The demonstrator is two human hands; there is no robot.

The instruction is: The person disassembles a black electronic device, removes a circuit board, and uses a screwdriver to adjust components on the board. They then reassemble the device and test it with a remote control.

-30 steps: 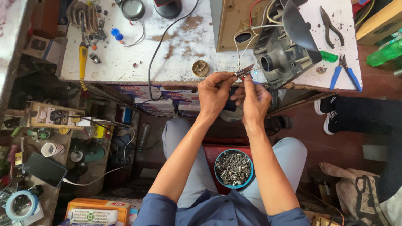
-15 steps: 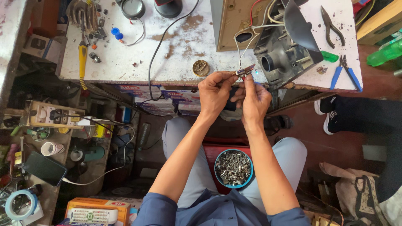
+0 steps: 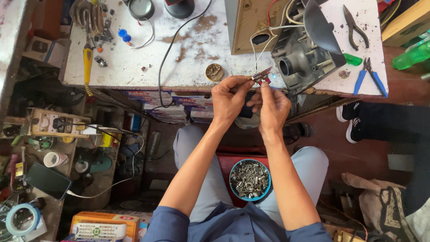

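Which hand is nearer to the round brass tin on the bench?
Left. The left hand sits just below and right of the round brass tin; the right hand is farther right, beyond the small red circuit board both hands pinch.

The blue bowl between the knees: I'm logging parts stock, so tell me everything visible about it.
The round blue-rimmed bowl sits upright on a red surface between the seated person's thighs, below both forearms. It is filled nearly to the brim with small grey metal pieces, seemingly screws. Nothing grips or touches it.
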